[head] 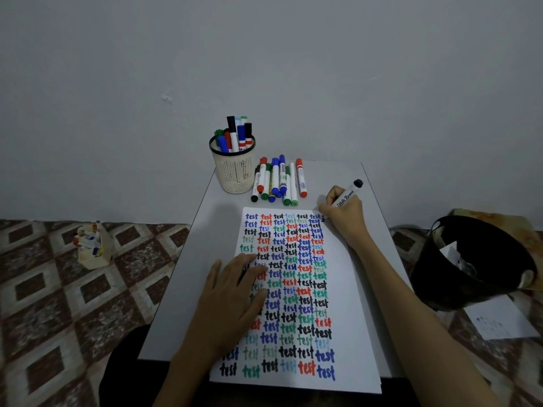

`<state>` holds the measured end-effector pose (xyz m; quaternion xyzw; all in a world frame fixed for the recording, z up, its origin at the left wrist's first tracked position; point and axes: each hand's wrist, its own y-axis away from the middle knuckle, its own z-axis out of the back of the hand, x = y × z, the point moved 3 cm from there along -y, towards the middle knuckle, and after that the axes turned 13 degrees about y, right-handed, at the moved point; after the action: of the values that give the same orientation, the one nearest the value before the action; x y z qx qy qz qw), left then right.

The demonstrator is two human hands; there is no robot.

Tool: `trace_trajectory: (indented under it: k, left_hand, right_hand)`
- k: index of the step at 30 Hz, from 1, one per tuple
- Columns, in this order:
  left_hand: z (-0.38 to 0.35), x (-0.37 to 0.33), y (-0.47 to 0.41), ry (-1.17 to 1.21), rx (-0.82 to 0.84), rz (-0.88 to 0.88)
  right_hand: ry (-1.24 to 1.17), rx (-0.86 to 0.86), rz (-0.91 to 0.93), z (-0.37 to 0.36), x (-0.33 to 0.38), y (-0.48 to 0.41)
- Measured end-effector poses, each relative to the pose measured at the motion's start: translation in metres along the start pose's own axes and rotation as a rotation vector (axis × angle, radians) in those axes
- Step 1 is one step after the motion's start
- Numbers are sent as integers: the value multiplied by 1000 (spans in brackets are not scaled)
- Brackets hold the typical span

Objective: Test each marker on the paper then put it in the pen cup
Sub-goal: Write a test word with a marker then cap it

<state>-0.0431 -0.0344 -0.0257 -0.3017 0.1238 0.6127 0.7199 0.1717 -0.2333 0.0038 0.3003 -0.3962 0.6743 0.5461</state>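
Note:
A white paper [346, 289] covered with columns of the word "test" in several colours lies on the small grey table [373, 183]. My right hand [343, 212] grips a black marker [351, 192], its tip touching the paper's top right corner beside a small black mark. Flat on the paper's left side lies my left hand [235, 292], fingers spread; something dark shows under them. A cream mesh pen cup [233, 168] with several markers stands at the table's back left. A row of loose markers [279, 180] lies beside it.
A black bin [476, 259] with paper scraps stands on the floor to the right, a loose sheet [499, 318] in front of it. A small cream box of markers [92, 245] sits on the patterned floor to the left. A grey wall is behind the table.

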Motion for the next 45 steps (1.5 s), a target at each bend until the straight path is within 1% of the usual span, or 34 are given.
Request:
trace_trajectory:
  k: [3,7,13,19,23,33,38,42,45]
  left_hand:
    - [0,1,0,-4,4,6]
    - [0,0,0,-9,10,12]
    - [1,-1,1,-21,14,13]
    - [1,-1,0,-16,10,12]
    - [0,-1,0,-23,9,11]
    - [0,0,0,-35,8,12]
    - [0,0,0,-38,9,11]
    - [0,1,0,-40,12,13]
    - [0,1,0,-42,12,17]
  right_hand:
    - [-10,17,-28,1,0,0]
    - [-61,-35,-50,5,-5,-1]
    - [-13,-31,-7,3,1,2]
    - [-11,-17,-28,4,0,1]
    - [-55,-87,-44,7,-2,1]
    - [-15,-54,-38,7,-2,1]
    - [-99,-134,-90,11,-4,3]
    - [-28,-116,-83,7,-4,2]
    - [-66,-144,-75,9,-5,1]
